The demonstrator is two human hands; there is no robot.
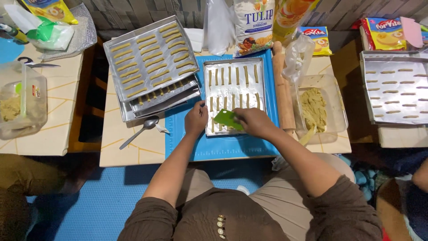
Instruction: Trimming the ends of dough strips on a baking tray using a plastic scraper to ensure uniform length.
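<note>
Now the right hand [255, 122] grips a green plastic scraper [227, 119] over the near end of the baking tray [263, 85] of dough sticks [237, 76], while the left hand [196, 119], fingers curled, rests on the tray's near left edge.

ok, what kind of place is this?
Probably a home baking setup, with low tables on a mat floor. Metal trays hold rows of dough sticks, a rolling pin lies beside the blue mat, and the right hand holds a green scraper.

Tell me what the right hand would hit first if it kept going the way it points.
The right hand points left across the tray, green scraper leading. It would likely meet the left hand first, at the tray's left edge.
</note>
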